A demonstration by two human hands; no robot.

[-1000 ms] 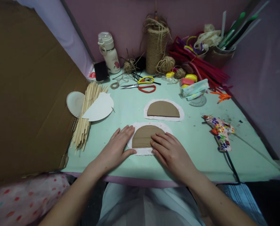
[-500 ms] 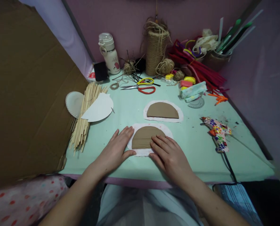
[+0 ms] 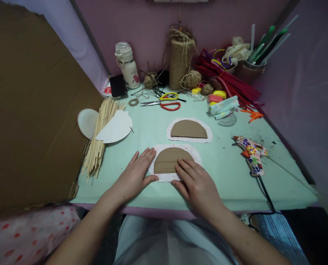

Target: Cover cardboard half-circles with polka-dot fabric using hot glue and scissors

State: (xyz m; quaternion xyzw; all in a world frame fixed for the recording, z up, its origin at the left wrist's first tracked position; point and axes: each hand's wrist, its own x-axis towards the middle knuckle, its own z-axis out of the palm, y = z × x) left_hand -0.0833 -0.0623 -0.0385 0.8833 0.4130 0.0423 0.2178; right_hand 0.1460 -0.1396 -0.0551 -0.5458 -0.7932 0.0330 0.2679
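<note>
A half-round piece of brown cardboard [image 3: 168, 160] lies on a larger piece of white fabric [image 3: 166, 177] close to the table's front edge. My left hand [image 3: 137, 171] rests open at the fabric's left side, its fingertips on the margin. Lying over the right part of the cardboard is my right hand [image 3: 195, 184], fingers stretched out and thumb toward the front edge of the fabric. Its palm hides the cardboard's right corner. Just behind, a second cardboard half-circle [image 3: 189, 129] sits on its own white fabric piece [image 3: 210, 135], touched by neither hand.
On the right lies a flower-patterned glue gun [image 3: 252, 154] with its cord. Scissors [image 3: 161, 102], a twine roll [image 3: 180, 60] and a bottle [image 3: 128, 66] are at the back. Bamboo sticks [image 3: 97, 147] lie left under a white paper shape [image 3: 116, 127], beside a tall cardboard sheet [image 3: 36, 110].
My right hand has slid slightly left and its thumb has moved left along the fabric's front edge. The left hand has stayed in place. The view has shifted a little.
</note>
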